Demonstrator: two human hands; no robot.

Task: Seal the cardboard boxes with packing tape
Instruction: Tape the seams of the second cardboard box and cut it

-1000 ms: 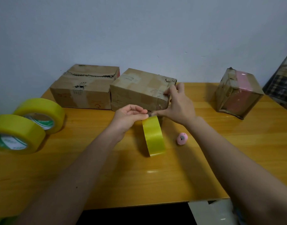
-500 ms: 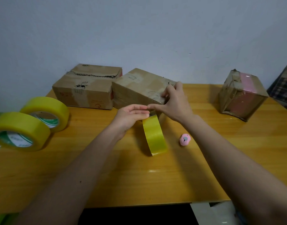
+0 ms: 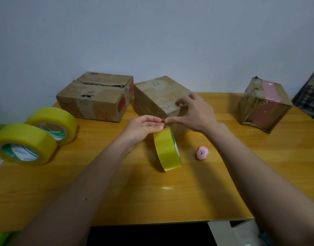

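Since a second ago the middle box (image 3: 161,96) has tipped up and swung, near corner now raised toward the person, right hand (image 3: 193,112) riding with it. Right hand's fingers curl over the box's top edge while its thumb meets the left hand (image 3: 143,126) at the tape end; left fingers lie fairly straight, fingertips pinching what looks like the free end just above the tape roll (image 3: 167,151), which stands on edge on the table (image 3: 223,183). To do this step well, I'd keep the strip taut, land it square across the flap seam, then press along it before cutting; slack would likely wrinkle it. Second box (image 3: 95,96) sits just left, torn top seam unsealed; a third box (image 3: 264,103), with pink tape on it, stands well apart at right. Pink cutter (image 3: 202,153) lies near the roll, two spare rolls (image 3: 33,137) at left. Glossy wooden tabletop, plain pale wall behind
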